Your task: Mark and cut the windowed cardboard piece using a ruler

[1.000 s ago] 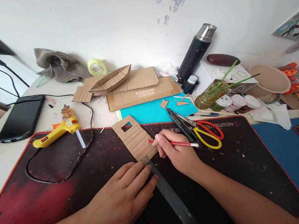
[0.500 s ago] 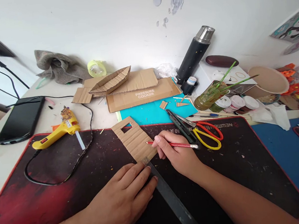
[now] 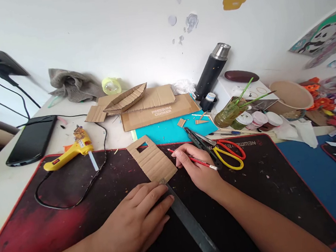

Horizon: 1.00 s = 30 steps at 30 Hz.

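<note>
In the head view, my left hand (image 3: 144, 219) bends its fingers over the upper end of a dark flat ruler (image 3: 192, 226), whose tip lies on the lower edge of a cardboard piece (image 3: 156, 162). That piece has a small window cut near its far end. My left thumb is hidden. Right of the cardboard, my right hand (image 3: 200, 170) pinches a red pencil (image 3: 200, 162), its tip pointing left and apart from the cardboard. Behind this hand lie a dark utility knife (image 3: 201, 142) and scissors (image 3: 229, 157) with red and yellow handles.
A yellow glue gun (image 3: 69, 153) with its cord lies left on the dark mat (image 3: 269, 195), near a black phone (image 3: 31, 141). Cardboard sheets (image 3: 161, 113) are stacked behind. A black thermos (image 3: 212, 72), paint jars (image 3: 259, 120) and a green-stemmed cup (image 3: 226, 114) stand back right.
My right hand has drawn the pencil tip right, off the cardboard. The left hand stays on the ruler. The whole view has tilted upward slightly.
</note>
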Tool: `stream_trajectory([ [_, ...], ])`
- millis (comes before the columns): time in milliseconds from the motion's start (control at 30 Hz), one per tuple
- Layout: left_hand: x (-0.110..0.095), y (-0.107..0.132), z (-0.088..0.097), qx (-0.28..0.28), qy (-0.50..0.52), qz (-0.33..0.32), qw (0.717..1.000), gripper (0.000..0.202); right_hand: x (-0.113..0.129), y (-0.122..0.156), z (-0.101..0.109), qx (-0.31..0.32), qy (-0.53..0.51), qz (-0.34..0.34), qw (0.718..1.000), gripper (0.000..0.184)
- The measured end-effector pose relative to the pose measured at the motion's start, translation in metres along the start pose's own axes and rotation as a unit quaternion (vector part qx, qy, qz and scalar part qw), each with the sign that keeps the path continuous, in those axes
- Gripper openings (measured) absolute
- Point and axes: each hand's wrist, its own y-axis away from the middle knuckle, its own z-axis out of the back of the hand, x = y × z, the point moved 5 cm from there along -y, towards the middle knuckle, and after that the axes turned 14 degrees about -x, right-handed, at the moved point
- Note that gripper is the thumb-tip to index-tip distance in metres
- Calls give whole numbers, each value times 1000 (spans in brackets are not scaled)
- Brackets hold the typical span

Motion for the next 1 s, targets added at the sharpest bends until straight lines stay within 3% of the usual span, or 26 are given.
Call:
stream_trajectory([
  [67,15,-2,7,-23,-2,19,1000,36,1,-1,2,-8,25,19,999,32],
  [167,50,-6,15,-49,-91,69,992,50,-1,-2,4,-20,35,36,999,29],
  [267,81,-6,12,0,-119,95,988,58,-3,-2,2,-17,37,61,997,24],
  [400,106,-1,5,79,-86,114,987,62,-2,-1,-3,17,60,97,993,21],
  [467,112,1,3,110,-61,130,983,60,0,0,-5,32,77,114,990,18],
  [600,115,-7,3,119,-68,138,981,56,0,-1,-6,51,96,141,984,14],
  [767,112,-15,0,135,-103,96,981,49,-10,-8,-3,44,73,109,990,17],
  [1000,126,-16,-5,144,-115,91,979,61,-14,-13,-4,46,62,108,991,16],
])
